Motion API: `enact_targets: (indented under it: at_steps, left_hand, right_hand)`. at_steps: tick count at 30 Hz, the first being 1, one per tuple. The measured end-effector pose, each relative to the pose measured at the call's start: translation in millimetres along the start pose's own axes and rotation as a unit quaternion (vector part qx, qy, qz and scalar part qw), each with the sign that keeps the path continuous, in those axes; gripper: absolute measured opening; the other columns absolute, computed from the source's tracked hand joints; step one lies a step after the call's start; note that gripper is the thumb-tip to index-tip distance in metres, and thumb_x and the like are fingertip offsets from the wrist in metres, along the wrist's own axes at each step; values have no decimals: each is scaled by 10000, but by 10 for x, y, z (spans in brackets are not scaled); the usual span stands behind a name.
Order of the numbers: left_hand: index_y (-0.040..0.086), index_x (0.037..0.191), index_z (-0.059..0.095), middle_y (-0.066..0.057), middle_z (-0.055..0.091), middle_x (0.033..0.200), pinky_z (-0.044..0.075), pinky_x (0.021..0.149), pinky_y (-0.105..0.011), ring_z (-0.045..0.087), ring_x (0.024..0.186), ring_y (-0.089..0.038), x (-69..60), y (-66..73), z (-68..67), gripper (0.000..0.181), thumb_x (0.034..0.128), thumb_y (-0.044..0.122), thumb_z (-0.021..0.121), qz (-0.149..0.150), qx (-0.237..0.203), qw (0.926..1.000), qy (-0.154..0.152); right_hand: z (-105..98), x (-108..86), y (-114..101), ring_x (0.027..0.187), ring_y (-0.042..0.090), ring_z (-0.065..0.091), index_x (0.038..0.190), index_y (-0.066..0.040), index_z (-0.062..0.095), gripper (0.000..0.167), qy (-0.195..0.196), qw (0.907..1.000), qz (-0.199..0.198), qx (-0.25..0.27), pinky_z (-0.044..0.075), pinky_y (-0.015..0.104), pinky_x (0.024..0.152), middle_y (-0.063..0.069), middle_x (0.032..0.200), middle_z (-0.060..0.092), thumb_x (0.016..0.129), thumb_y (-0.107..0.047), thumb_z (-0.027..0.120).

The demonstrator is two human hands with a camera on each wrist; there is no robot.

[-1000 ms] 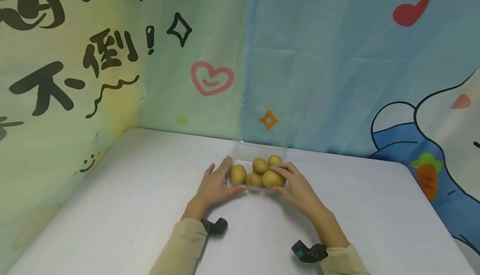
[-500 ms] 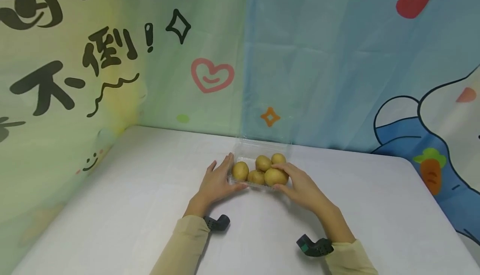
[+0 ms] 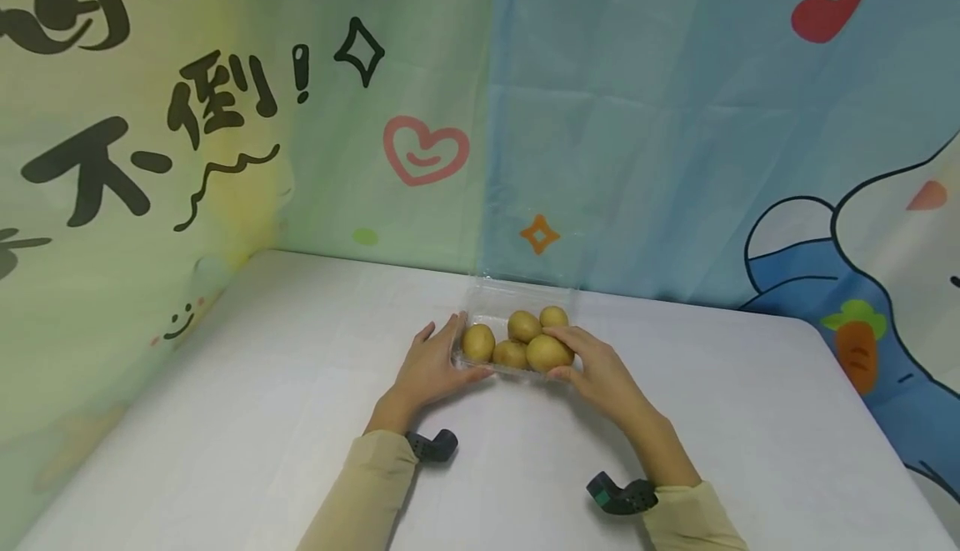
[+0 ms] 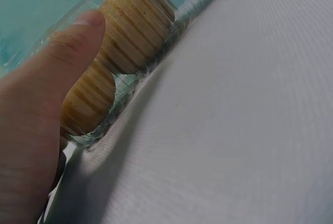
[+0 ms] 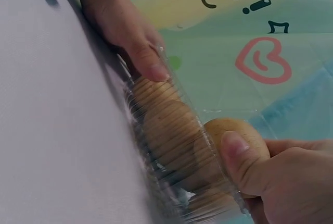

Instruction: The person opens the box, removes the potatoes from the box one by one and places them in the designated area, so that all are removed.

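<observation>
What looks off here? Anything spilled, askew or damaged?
Nothing stands out. Potatoes are grouped at the clear container; the right hand grips the near-right potato, the left hand holds the container. None visible on the white table, no damage seen.

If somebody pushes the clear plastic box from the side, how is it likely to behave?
The clear plastic box would probably flex a little, since its ribbed walls look thin. It may resist sliding somewhat, as the potatoes inside add weight. Tipping seems unlikely, because it looks low and wide.
</observation>
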State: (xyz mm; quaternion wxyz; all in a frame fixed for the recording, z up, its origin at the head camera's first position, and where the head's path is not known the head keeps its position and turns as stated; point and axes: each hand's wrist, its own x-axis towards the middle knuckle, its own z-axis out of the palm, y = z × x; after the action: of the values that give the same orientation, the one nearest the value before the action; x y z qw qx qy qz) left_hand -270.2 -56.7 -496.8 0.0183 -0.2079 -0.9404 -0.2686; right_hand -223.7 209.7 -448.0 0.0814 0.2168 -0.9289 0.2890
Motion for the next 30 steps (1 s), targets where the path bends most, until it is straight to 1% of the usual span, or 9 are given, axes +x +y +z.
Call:
enact_targets:
  at_steps: [3, 10, 15, 21, 26, 30]
  left_hand:
    - [40, 1482, 301, -138, 412, 1480, 173, 1207, -391, 406, 1368, -233, 0, -8, 12, 1025, 750, 674, 640, -116, -29, 9999, -44]
    - [41, 1478, 312, -145, 411, 1478, 188, 1206, -380, 398, 1367, -289, 22, -4, 25, 1037, 738, 689, 641, -207, -80, 9998, 2]
    - [51, 1479, 313, -139, 400, 1487, 194, 1204, -379, 380, 1378, -299, 17, 5, 13, 1033, 734, 679, 654, -299, -140, 9995, 0]
    - [44, 1478, 313, -140, 395, 1490, 207, 1201, -382, 375, 1380, -307, 11, 10, 12, 1030, 739, 672, 656, -303, -118, 9995, 21]
    - [47, 1478, 315, -138, 397, 1490, 219, 1197, -390, 374, 1380, -314, 6, 5, 18, 1029, 738, 675, 656, -325, -118, 9994, 31]
    - [47, 1479, 313, -139, 394, 1492, 219, 1197, -391, 369, 1381, -318, -1, 3, 18, 1032, 734, 670, 663, -362, -156, 9992, 42]
  right_hand:
    - [31, -1, 19, 1216, 342, 541, 1321, -51, 534, 626, 118, 9999, -70, -52, 460, 495, 1007, 146, 1283, 594, 747, -189, 744]
    - [34, 6, 11, 1208, 350, 547, 1306, -40, 548, 637, 408, 9991, -92, -76, 464, 490, 1006, 153, 1269, 603, 719, -164, 760]
    - [32, 10, -16, 1200, 354, 553, 1303, -36, 554, 633, 439, 9990, 0, -50, 475, 491, 991, 155, 1265, 606, 719, -155, 767]
    - [37, 6, -38, 1192, 356, 558, 1294, -54, 567, 642, 487, 9987, 158, 2, 497, 491, 960, 151, 1265, 607, 698, -148, 786]
    - [42, 3, -27, 1185, 350, 566, 1290, -61, 574, 645, 500, 9985, 206, 22, 519, 474, 929, 146, 1268, 609, 691, -150, 797]
    - [30, -1, -30, 1197, 337, 561, 1287, -70, 580, 640, 501, 9984, 264, 60, 522, 459, 932, 134, 1280, 606, 695, -159, 805]
